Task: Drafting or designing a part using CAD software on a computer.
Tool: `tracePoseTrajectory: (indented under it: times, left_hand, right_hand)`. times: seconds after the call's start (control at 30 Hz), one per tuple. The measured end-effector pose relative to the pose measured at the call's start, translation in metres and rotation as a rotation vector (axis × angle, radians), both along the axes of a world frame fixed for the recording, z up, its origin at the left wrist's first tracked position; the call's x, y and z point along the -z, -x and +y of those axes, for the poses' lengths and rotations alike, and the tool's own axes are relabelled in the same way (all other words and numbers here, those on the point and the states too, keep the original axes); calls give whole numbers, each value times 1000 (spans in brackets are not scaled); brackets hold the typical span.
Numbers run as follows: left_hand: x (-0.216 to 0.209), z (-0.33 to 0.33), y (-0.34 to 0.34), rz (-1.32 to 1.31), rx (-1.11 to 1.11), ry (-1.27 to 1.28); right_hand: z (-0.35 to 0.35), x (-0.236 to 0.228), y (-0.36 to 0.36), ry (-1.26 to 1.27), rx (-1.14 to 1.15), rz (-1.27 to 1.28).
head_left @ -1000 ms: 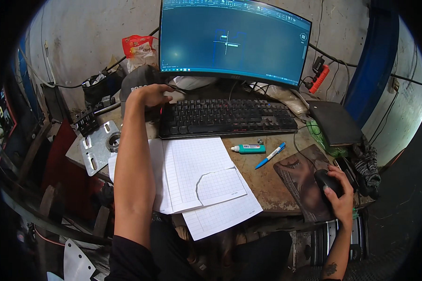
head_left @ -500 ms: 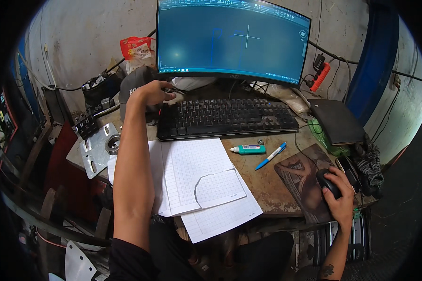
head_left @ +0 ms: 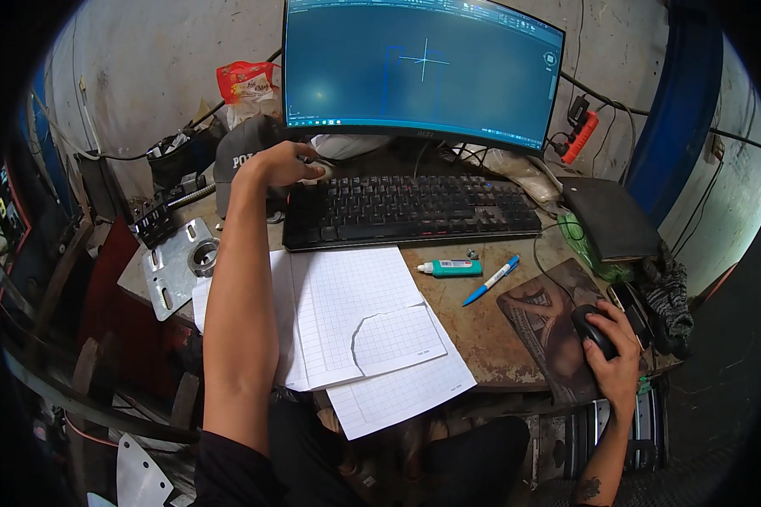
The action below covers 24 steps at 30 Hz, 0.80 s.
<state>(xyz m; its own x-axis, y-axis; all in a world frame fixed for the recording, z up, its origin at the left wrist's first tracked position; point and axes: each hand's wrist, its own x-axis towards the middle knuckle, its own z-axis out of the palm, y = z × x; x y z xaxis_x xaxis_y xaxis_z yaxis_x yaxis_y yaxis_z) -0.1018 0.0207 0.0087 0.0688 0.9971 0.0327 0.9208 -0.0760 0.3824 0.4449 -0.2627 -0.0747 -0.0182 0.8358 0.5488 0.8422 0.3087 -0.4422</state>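
Observation:
My right hand (head_left: 615,355) rests over a black computer mouse (head_left: 594,332), its fingers wrapped round it, on a dark picture mouse pad (head_left: 550,334). My left hand (head_left: 286,164) hovers by the far left corner of a dusty black keyboard (head_left: 410,213); its fingers reach out loosely and hold nothing. Behind the keyboard, a curved monitor (head_left: 423,84) shows a drawing program with thin blue lines and a white crosshair. Squared notebook pages (head_left: 355,291), one with a torn piece, lie in front of the keyboard, partly behind my left forearm.
A green correction-fluid tube (head_left: 457,268) and a blue-and-white pen (head_left: 491,280) lie between the pages and the mouse pad. A dark cap (head_left: 243,152), a metal plate (head_left: 177,270) with a steel ring (head_left: 204,257) and a black folder (head_left: 607,218) are around the keyboard.
On the monitor, the white crosshair has shifted left toward the blue lines. My hands have hardly moved: the right stays on the mouse, the left by the keyboard corner.

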Motion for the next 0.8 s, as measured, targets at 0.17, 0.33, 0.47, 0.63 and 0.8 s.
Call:
tracePoseTrajectory:
  times: [0.17, 0.33, 0.47, 0.63, 0.8]
  left_hand:
    - [0, 0, -1, -11, 12, 17]
    - [1, 0, 0, 0, 7, 10]
    - [-2, -3, -4, -32, -9, 47]
    - [-3, -4, -7, -12, -1, 36]
    - [0, -1, -3, -39, -3, 47]
  right_hand:
    - [0, 0, 1, -7, 7, 2]
    - [1, 0, 1, -16, 7, -3]
    - [0, -1, 1, -16, 3, -8]
    - [0, -2, 2, -9, 19, 0]
    - [0, -2, 1, -14, 7, -15]
